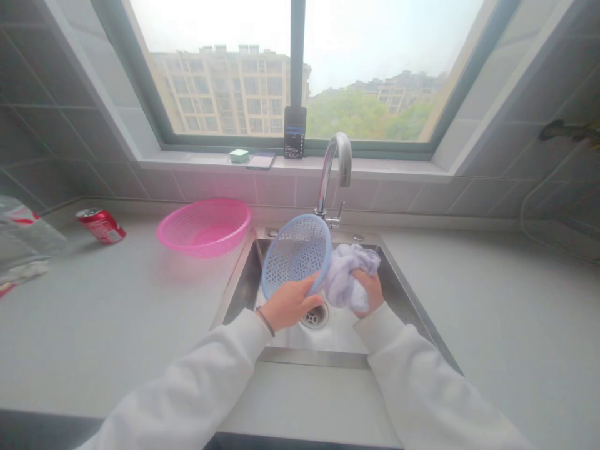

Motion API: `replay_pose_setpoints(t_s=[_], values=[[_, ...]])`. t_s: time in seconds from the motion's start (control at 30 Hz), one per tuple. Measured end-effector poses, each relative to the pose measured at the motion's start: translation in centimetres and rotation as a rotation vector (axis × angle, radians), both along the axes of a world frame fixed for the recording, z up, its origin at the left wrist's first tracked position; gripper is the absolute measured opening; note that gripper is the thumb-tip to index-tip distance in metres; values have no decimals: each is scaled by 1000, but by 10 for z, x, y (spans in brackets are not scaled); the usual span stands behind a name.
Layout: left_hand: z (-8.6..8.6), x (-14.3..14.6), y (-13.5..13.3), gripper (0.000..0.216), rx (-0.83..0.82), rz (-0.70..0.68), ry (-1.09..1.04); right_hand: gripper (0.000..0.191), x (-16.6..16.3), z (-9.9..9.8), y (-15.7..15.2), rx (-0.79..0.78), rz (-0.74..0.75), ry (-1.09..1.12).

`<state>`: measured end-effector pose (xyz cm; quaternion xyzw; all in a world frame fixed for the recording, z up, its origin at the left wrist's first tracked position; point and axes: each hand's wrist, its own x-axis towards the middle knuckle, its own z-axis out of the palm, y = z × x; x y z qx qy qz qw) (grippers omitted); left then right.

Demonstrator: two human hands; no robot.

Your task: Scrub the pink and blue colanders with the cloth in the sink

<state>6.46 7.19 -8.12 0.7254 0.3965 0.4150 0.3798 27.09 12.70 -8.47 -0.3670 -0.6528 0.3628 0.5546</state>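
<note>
Over the steel sink (244, 275) my left hand (288, 304) grips the lower rim of a blue perforated basket (295, 253), tipped on its side with its underside facing me. My right hand (370, 290) is closed on a bunched pale lilac cloth (349, 275), which presses against the basket's right edge. Both hands hover above the drain (315, 317).
A chrome tap (335, 169) arches over the sink's back. A pink basket (205, 227) sits on the counter left of the sink, with a red can (101, 225) lying further left. A phone (295, 132), another flat device and a green object rest on the window sill.
</note>
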Motion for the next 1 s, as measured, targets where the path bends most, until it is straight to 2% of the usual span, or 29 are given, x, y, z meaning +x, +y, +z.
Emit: replay_pose_setpoints(t_s=[0.1, 0.17, 0.23, 0.4, 0.53, 0.67, 0.77, 0.87, 1.0], values=[[0, 0, 5, 73, 12, -14, -160, 15, -18, 10, -24, 100, 18, -72], [2, -1, 3, 89, -10, -24, -311, 16, -27, 16, -37, 237, 59, -176], [6, 0, -1, 94, -68, -11, -436, 16, -32, 20, -45, 393, 106, -293], [17, 3, -12, 81, -347, 84, -615, 6, -37, 16, -50, 692, 204, -575], [20, 4, -16, 69, -478, 207, -689, 9, -41, 12, -53, 786, 248, -710], [19, 1, -15, 71, -421, 243, -636, 10, -35, 13, -52, 754, 171, -686], [16, -2, -14, 77, -419, 217, -582, 17, -23, 12, -42, 682, 77, -568], [16, -4, -15, 78, -506, 149, -585, 26, -7, 9, -22, 617, -110, -426], [17, -5, -18, 79, -633, 70, -689, 22, 12, 9, 4, 429, -384, -280]])
